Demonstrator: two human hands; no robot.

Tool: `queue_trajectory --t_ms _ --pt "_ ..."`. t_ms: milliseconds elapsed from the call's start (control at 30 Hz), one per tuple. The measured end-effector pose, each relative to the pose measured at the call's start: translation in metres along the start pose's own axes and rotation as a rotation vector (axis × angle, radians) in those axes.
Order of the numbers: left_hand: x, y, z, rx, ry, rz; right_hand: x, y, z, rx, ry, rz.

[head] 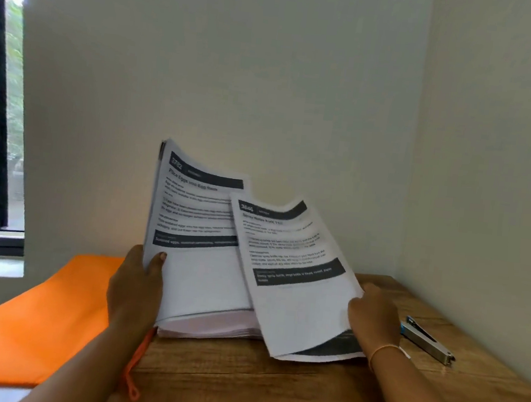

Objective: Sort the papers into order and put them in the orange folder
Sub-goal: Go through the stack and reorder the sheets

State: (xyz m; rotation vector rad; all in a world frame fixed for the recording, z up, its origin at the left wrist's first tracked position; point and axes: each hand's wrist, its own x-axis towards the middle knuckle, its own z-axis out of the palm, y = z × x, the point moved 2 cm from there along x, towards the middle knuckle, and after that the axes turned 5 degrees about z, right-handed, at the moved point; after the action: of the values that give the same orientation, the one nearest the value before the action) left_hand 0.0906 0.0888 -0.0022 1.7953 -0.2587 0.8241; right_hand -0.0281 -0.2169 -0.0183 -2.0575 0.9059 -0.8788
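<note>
Head view: my left hand (134, 288) fingers clamp the curling printed paper stack (197, 226); right hand (373, 315) fingers pinch one limp sheet (296, 268) over the grainy wooden worktop (240, 383).

The left hand (134, 288) is raised, fingers wrapped behind and thumb pressed on the front in a pinch grip, its forearm rising from lower left. To its right, the right hand (373, 315) curls closed in a similar grip, thin bangles on its wrist.
</note>
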Motion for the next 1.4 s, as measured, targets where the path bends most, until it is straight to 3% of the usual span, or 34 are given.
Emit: queue_trajectory --t_ms 267,600,700,767,833,900,967,1067,1400 --pt "0.012 -0.016 -0.018 0.103 0.093 -0.121 -0.003 0.005 0.000 -0.442 -0.018 -0.003" --pt "0.004 -0.009 -0.008 0.095 0.008 -0.097 -0.008 0.005 0.004 -0.858 -0.064 0.052" --pt "0.002 -0.004 -0.006 0.093 -0.004 -0.077 -0.010 -0.001 0.002 -0.912 -0.018 -0.020" --pt "0.000 0.000 -0.003 0.093 -0.016 -0.066 -0.011 -0.009 0.002 -0.776 0.113 -0.142" --pt "-0.003 0.006 0.000 0.092 -0.035 -0.040 -0.012 -0.015 0.006 -0.375 0.115 -0.259" --pt "-0.008 0.011 0.004 0.082 -0.049 -0.006 -0.020 -0.026 0.011 0.150 -0.132 -0.229" --pt "-0.013 0.016 0.009 0.068 -0.061 0.025 -0.031 -0.038 0.017 0.398 -0.379 -0.098" --pt "-0.020 0.021 0.016 0.061 -0.077 0.073 -0.043 -0.045 0.026 0.511 -0.583 0.008" --pt "-0.031 0.028 0.023 -0.012 -0.081 0.143 -0.037 -0.041 0.024 0.532 -0.420 -0.063"
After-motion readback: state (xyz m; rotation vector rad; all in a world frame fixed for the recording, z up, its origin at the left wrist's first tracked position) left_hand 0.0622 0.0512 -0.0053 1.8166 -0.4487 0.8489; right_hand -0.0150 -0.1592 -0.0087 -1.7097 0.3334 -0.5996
